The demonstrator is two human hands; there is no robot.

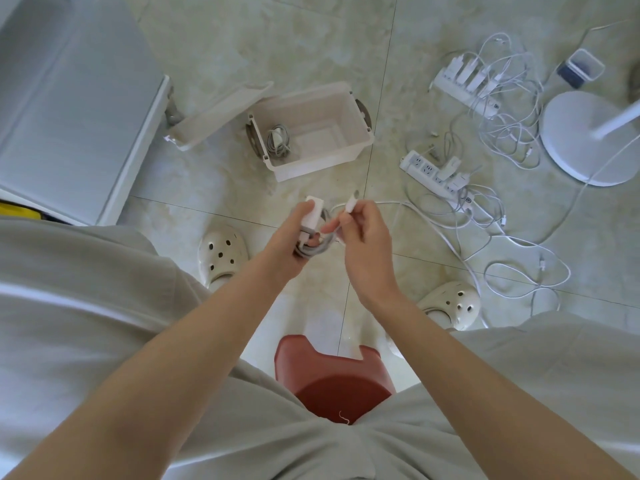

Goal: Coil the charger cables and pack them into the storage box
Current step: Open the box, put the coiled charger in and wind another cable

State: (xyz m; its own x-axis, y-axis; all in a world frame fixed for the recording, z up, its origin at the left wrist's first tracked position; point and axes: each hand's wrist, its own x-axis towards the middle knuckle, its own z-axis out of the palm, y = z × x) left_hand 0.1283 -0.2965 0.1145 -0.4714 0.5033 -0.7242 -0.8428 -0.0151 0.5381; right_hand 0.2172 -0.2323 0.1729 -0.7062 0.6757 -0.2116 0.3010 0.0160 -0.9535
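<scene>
Left hand point(287, 244): clasped round one white adapter point(313, 211) and the grey coil point(317, 251) of its cable, loops hanging under the fingers.
Right hand point(367, 237): pinching the cable end point(350, 204) between thumb and forefinger, white plug pointing up, just beside the adapter.
Place of charger: in the air over the floor point(277, 39), on the near side of the box.
Box point(322, 164): one, white, open, on the floor beyond the hands; a grey round fitting on each short side.
Packed cable point(277, 142): one grey bundle, lying in the box's left end.
Lid point(218, 116): one, white, off, tilted, left of the box and near the cabinet point(69, 98).
Strips: two, white, right of the box; far strip point(464, 93) with a row of white plugs, near strip point(426, 169) with a few, exact counts unclear.
Loose cables point(512, 133): white, tangled round both strips and trailing toward the right clog point(450, 303); too tangled to count.
Writing: small dark mark by the near strip's end, too blurred to read.
Others: one fan base point(585, 140), one clear tub point(581, 69), left clog point(223, 252), one red stool point(332, 379) between the knees.
</scene>
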